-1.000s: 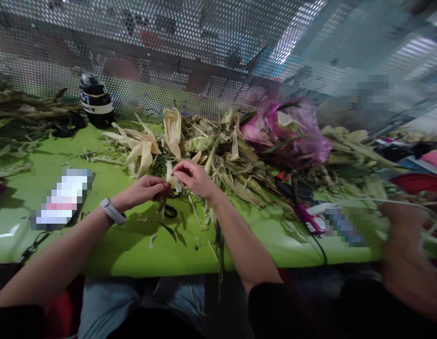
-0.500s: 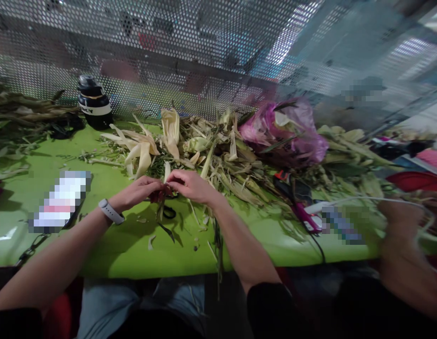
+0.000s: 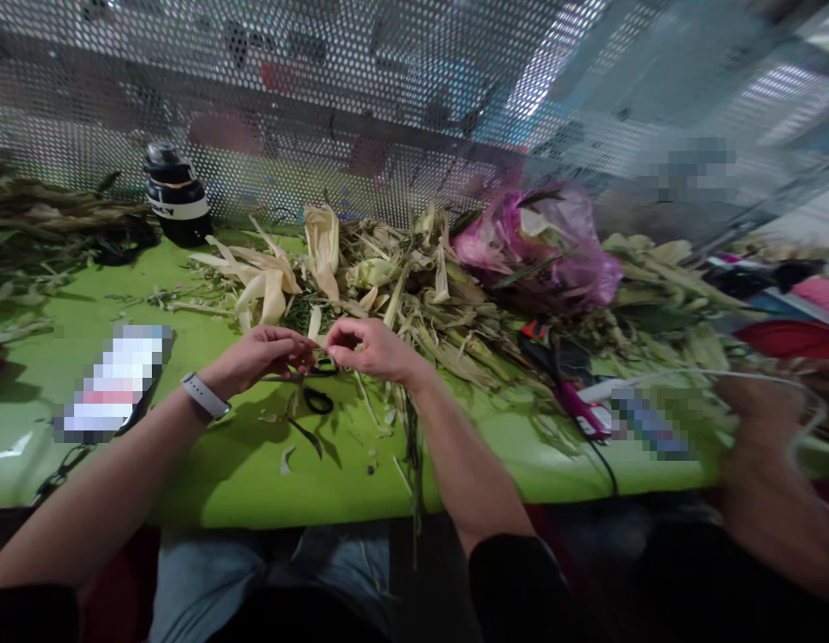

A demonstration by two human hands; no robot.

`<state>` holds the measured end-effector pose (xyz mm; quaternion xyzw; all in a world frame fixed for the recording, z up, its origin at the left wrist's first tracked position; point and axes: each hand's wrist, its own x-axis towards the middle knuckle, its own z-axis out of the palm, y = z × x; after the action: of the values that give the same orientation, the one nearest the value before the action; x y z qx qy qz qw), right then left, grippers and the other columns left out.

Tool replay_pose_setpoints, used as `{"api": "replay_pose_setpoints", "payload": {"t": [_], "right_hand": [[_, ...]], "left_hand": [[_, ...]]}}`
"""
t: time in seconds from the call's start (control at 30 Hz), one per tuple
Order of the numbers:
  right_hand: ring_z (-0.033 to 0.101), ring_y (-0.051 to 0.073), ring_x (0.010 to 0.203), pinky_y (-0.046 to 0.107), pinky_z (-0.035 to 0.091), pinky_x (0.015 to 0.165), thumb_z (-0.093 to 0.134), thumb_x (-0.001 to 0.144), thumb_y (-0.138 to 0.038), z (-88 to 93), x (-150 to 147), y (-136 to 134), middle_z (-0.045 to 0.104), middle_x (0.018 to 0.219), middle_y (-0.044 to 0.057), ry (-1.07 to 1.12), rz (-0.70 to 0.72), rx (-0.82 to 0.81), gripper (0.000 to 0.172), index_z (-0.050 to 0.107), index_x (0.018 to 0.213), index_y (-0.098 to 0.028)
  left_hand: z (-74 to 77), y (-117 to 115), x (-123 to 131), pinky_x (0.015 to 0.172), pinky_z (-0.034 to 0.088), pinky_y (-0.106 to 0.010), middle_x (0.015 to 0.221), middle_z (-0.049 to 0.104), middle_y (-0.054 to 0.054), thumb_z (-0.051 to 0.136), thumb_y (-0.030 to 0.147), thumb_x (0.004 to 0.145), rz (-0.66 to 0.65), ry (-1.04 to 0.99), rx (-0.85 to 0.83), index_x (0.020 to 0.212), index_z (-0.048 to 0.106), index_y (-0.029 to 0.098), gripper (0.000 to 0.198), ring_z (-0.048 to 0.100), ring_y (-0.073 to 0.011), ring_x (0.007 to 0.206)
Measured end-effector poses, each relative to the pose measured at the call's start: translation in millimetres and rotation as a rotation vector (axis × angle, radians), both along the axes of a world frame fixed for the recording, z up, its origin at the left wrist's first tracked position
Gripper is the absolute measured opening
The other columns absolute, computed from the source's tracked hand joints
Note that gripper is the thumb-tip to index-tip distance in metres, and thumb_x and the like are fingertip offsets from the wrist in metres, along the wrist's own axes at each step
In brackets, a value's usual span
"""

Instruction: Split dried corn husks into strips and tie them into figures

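My left hand (image 3: 272,352), with a pale watch band on its wrist, is closed in a pinch. Fingertips almost meeting it, my right hand (image 3: 372,348) pinches too. Something thin and small seems to run between them, too fine to name. Under the hands lie scissors with black handle loops (image 3: 318,401), partly covered. A pale strip of corn husk (image 3: 314,321) stands just beyond the fingers. Dried corn husks (image 3: 267,295) and a cupped husk (image 3: 321,241) lie behind it, beside a heap of dry leaves and stalks (image 3: 455,335).
A green-covered table (image 3: 240,491) holds a phone (image 3: 113,384) at left and a dark bottle (image 3: 178,201) farther back. Right of the heap are a pink plastic bag (image 3: 541,250), a magenta tool with a cord (image 3: 581,411) and another person's arm (image 3: 763,446). A perforated metal screen (image 3: 361,80) stands behind.
My hands have drawn slightly apart, the left shifting left and the right a little right. More of the scissors' handles now shows beneath them.
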<state>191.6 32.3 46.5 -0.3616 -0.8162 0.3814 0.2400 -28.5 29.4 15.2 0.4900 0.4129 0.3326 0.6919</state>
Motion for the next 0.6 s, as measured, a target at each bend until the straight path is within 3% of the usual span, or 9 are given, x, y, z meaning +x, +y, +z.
{"api": "replay_pose_setpoints", "payload": {"t": [0.2,0.37,0.53,0.6], "right_hand": [[0.052,0.011,0.066,0.025,0.043,0.065,0.058,0.075,-0.020,3.0,-1,-4,0.061,0.072,0.000,-0.006,0.117,-0.118,0.008,0.062,0.080,-0.015],[0.054,0.011,0.068,0.026,0.043,0.066,0.058,0.073,-0.017,0.4,-4,-4,0.062,0.075,0.000,-0.024,0.187,-0.148,0.008,0.063,0.078,-0.016],[0.052,0.011,0.063,0.025,0.042,0.060,0.057,0.074,-0.020,-6.9,-9,2,0.060,0.074,0.000,0.115,0.016,-0.181,0.013,0.060,0.086,-0.016],[0.049,0.010,0.062,0.023,0.040,0.058,0.061,0.072,-0.021,-13.3,-13,4,0.057,0.074,-0.002,0.134,0.009,-0.169,0.021,0.059,0.092,-0.016]], "left_hand": [[-2.4,6,-4,0.053,0.051,-0.014,0.079,0.075,-0.008,0.081,0.017,0.066,-0.027,-0.009,-0.049,0.088,0.078,0.013,0.022,0.065,-0.0089,0.061],[1.3,6,-9,0.051,0.048,-0.014,0.069,0.074,-0.005,0.082,0.019,0.065,-0.042,0.068,0.042,0.082,0.079,0.013,0.018,0.061,-0.0066,0.053],[15.9,3,-18,0.065,0.054,-0.021,0.079,0.076,-0.006,0.080,0.021,0.068,-0.129,0.150,0.229,0.084,0.079,0.015,0.017,0.066,-0.0115,0.064],[20.7,2,-19,0.066,0.055,-0.021,0.078,0.076,-0.005,0.079,0.023,0.070,-0.145,0.170,0.284,0.086,0.079,0.016,0.017,0.066,-0.0115,0.065]]}}
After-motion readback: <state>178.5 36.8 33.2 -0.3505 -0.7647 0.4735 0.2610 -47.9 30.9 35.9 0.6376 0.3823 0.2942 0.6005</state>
